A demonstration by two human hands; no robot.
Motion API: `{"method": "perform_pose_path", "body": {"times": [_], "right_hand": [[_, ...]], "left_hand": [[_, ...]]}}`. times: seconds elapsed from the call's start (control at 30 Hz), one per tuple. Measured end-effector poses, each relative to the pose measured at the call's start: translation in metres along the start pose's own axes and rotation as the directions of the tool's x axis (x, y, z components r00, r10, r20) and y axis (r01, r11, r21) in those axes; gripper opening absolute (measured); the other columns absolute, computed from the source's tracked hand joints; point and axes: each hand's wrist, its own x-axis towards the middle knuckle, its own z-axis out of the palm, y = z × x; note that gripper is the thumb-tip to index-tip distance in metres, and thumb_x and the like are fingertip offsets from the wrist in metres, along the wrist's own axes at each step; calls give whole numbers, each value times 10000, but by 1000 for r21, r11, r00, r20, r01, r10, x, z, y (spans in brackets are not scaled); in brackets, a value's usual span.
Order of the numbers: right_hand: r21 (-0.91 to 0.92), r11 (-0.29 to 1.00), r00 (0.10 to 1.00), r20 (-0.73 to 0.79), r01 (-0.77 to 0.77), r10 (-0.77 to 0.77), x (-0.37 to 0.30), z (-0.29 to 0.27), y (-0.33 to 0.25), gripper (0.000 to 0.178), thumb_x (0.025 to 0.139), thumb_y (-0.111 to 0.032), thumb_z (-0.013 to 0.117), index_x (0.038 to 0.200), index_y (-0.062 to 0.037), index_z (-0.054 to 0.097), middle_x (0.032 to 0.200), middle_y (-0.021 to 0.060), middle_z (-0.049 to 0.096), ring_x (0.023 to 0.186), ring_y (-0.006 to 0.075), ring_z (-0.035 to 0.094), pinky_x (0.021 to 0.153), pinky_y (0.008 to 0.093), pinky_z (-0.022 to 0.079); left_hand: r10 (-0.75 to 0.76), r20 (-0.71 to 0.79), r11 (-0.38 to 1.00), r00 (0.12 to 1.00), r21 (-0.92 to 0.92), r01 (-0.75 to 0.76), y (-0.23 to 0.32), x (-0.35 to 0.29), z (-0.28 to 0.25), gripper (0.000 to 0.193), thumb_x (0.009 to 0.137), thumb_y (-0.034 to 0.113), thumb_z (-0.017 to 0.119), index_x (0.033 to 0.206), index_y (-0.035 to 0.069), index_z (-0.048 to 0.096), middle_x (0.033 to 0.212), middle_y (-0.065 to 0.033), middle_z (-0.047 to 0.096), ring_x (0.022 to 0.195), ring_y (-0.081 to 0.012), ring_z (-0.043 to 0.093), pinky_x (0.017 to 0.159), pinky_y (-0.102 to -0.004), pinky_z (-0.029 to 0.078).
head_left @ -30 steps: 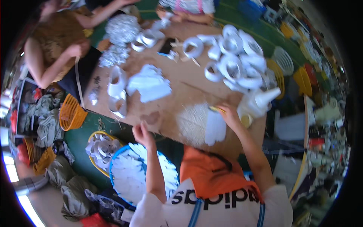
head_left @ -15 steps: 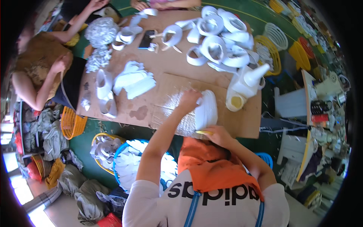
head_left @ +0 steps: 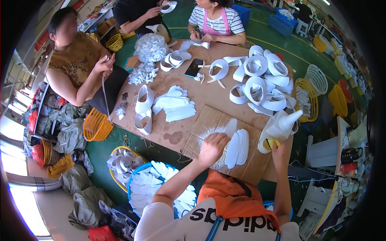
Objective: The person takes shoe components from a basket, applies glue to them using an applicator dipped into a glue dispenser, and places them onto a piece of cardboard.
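Note:
My left hand (head_left: 214, 149) is closed, its fingertips pinching a flat white insole-shaped piece (head_left: 230, 127) over the cardboard sheet (head_left: 253, 162). Just right of it lies a fanned stack of similar white pieces (head_left: 238, 148). White smears cover the cardboard under my left hand. On the right, my right hand (head_left: 280, 152) grips a small yellow tool (head_left: 274, 143), whose exact kind I cannot make out. That tool is at the opening of a white plastic container (head_left: 264, 143), beside a white nozzle-shaped bottle (head_left: 286, 122).
White curved shoe uppers (head_left: 257, 90) pile up at the table's far right. More flat white pieces (head_left: 175, 105) lie left of centre, near a phone (head_left: 194, 67). A blue-rimmed basket (head_left: 134, 199) stands below the front edge. Several co-workers sit or stand around the table (head_left: 161, 130).
My right hand has moved right, from the stack's near edge to the container, with the yellow tool. My left hand now holds one white piece beside the stack. The whole view has shifted.

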Motion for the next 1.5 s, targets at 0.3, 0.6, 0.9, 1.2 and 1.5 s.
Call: {"method": "perform_pose_path", "body": {"times": [0.3, 0.6, 0.9, 1.2, 1.5], "right_hand": [[355, 925, 970, 238, -137, 52, -23, 51, 10, 247, 848, -74, 527, 1084, -5, 551, 830, 117, 629, 589, 181, 601, 516, 303, 480], [425, 735, 811, 7, 527, -586, 5, 105, -65, 163, 801, -173, 576, 894, -60, 649, 786, 153, 623, 765, 338, 596, 667, 417, 467], [179, 732, 613, 439, 657, -657, -29, 97, -33, 212, 818, -137, 489, 960, -95, 640, 836, 150, 606, 801, 329, 591, 680, 385, 478], [201, 859, 843, 185, 471, -506, -51, 75, -34, 138, 779, -110, 583, 889, -56, 646, 786, 136, 594, 700, 321, 587, 612, 395, 467], [162, 860, 822, 252, 484, -510, -25, 75, -52, 121, 788, -115, 573, 831, -19, 631, 771, 153, 591, 699, 339, 583, 630, 411, 464]], "left_hand": [[146, 177, 989, 973, 5, -149, -16, -134, 80, 266, 690, 93, 547, 945, 24, 576, 949, -103, 551, 867, -262, 562, 756, -356, 476], [82, 100, 982, 992, 163, -97, -33, -131, 87, 240, 687, 136, 567, 916, 72, 529, 933, -117, 480, 853, -284, 494, 736, -380, 422], [101, 162, 985, 982, 122, -122, -29, -114, 77, 285, 681, 156, 577, 942, 53, 523, 936, -120, 497, 839, -280, 505, 737, -365, 426], [-848, -114, 348, 517, -857, 381, -23, -94, -5, 70, 782, -12, 565, 835, 11, 605, 794, -66, 627, 708, -137, 589, 666, -250, 464], [-922, -378, 333, -85, -886, 324, -67, -262, -98, 42, 772, 53, 572, 801, 24, 577, 665, -50, 566, 540, -127, 544, 514, -220, 466]]}}
